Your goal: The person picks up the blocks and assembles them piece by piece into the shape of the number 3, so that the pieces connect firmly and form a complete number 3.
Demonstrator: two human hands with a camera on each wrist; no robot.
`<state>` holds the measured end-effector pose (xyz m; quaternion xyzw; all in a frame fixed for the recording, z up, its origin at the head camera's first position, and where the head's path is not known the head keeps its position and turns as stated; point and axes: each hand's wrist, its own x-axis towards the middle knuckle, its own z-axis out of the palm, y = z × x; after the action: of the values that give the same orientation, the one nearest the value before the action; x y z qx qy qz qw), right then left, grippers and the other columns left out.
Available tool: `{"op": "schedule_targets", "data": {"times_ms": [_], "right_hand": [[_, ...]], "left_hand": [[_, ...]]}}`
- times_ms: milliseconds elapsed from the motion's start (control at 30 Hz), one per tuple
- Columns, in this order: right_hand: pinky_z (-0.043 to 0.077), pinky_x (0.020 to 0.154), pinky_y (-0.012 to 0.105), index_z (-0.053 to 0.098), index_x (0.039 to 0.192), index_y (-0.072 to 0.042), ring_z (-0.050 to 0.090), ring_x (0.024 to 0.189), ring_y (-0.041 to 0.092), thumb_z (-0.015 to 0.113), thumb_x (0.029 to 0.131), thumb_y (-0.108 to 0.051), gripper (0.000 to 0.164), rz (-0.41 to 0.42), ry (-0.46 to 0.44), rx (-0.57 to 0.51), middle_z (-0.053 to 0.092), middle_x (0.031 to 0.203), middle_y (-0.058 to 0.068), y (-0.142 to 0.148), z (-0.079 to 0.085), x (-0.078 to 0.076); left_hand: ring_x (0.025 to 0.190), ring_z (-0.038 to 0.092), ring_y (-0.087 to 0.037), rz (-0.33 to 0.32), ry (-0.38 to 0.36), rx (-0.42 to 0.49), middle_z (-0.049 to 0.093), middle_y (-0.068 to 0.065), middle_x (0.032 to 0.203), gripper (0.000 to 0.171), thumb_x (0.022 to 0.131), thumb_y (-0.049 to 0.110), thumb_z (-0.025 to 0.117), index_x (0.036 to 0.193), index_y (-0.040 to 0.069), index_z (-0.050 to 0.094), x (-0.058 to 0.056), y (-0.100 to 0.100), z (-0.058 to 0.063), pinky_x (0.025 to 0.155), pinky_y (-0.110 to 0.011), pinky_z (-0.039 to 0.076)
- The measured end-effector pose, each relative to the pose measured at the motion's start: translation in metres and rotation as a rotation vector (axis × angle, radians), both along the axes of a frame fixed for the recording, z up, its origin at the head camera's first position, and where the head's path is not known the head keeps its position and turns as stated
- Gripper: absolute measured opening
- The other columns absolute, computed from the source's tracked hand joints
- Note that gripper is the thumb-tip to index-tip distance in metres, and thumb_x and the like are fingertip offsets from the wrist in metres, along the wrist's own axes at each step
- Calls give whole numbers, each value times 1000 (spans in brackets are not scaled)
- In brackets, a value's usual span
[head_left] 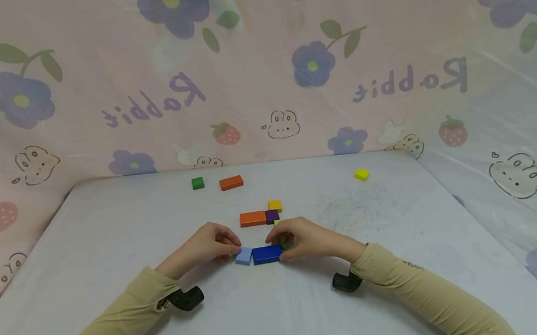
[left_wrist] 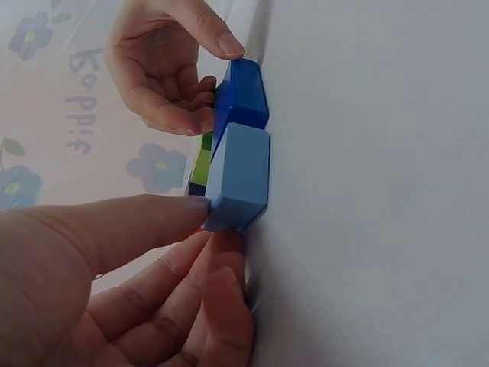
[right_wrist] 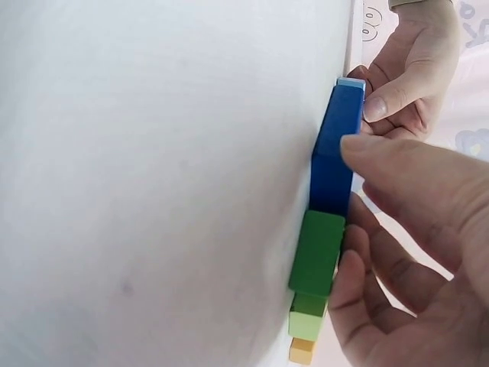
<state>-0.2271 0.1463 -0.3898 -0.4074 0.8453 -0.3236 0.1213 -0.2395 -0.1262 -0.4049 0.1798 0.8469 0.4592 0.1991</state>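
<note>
My left hand point(head_left: 211, 243) pinches one end of a light blue block point(head_left: 243, 256) between thumb and fingers. The light blue block lies slightly turned, its other end against a long dark blue block point(head_left: 267, 255). With the thumb on its front edge and the fingers curled behind, my right hand point(head_left: 305, 238) grips the dark blue block near its right end. A green block point(right_wrist: 318, 252) sits at that end, partly hidden by the right hand in the head view. Beyond it, a light green block point(right_wrist: 306, 323) shows in the right wrist view.
Just behind the hands lie an orange block point(head_left: 252, 219), a purple block point(head_left: 272, 216) and an amber block point(head_left: 275, 206). Farther back on the white table point(head_left: 151, 220) are a green block point(head_left: 198, 183), another orange block point(head_left: 231, 183) and a yellow block point(head_left: 361, 175). A patterned curtain point(head_left: 245, 78) rises behind.
</note>
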Motion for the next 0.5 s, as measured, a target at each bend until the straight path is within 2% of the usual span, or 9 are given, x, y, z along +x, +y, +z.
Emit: {"op": "schedule_targets", "data": {"times_ms": [300, 500], "right_hand": [[50, 79, 34, 63, 118, -4, 60, 89, 21, 75, 82, -7, 38, 9, 20, 11, 66, 105, 4, 0, 5, -3], [49, 79, 42, 62, 120, -2, 59, 93, 25, 73, 85, -13, 38, -21, 54, -54, 66, 107, 10, 7, 23, -11]], "left_hand": [[61, 53, -17, -4, 18, -11, 61, -3, 73, 9, 86, 12, 72, 92, 7, 70, 0, 0, -1, 57, -28, 47], [62, 53, -17, -4, 13, -5, 61, -3, 74, 8, 86, 13, 72, 92, 8, 70, 0, 0, -1, 58, -28, 47]]}}
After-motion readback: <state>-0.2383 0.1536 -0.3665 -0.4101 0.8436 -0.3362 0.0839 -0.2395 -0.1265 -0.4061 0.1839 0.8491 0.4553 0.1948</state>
